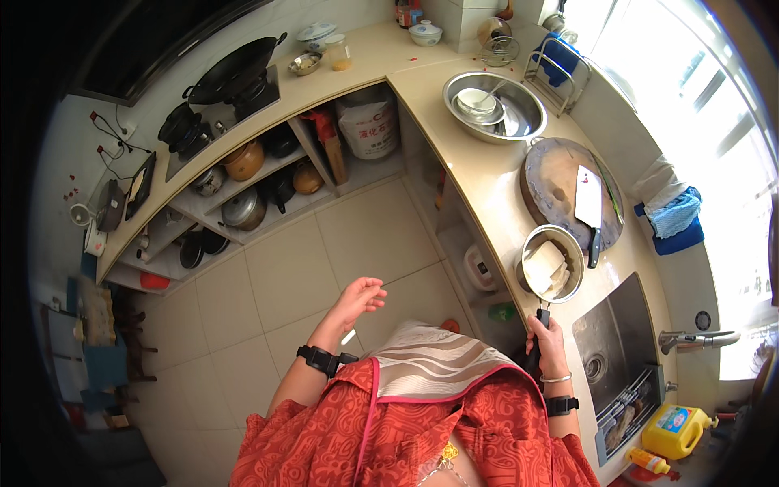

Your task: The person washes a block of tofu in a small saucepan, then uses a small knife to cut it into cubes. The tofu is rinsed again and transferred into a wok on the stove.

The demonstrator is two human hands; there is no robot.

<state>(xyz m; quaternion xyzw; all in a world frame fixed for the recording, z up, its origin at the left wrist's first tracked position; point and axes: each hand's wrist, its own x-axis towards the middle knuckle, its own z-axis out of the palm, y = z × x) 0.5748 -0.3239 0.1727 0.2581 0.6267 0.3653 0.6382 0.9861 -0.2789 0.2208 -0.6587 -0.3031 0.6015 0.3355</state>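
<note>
My right hand (549,346) grips the black handle of a small steel saucepan (575,243) over the edge of the worktop. Pale flat slabs (546,266), perhaps tofu, lie inside the pan. Beyond it, a round, worn wooden chopping board (551,176) carries a cleaver (588,198), whose black handle overhangs the board's edge beside the pan. Held over the floor in front of my apron (444,356), my left hand (359,298) has nothing in it, with its fingers loosely bent.
A steel basin (529,119) with bowls stands past the board. The sink (608,341) lies to my right, near a yellow jug (675,431). Across the room, a black wok (234,70) rests on the stove, above shelves of pots (243,209).
</note>
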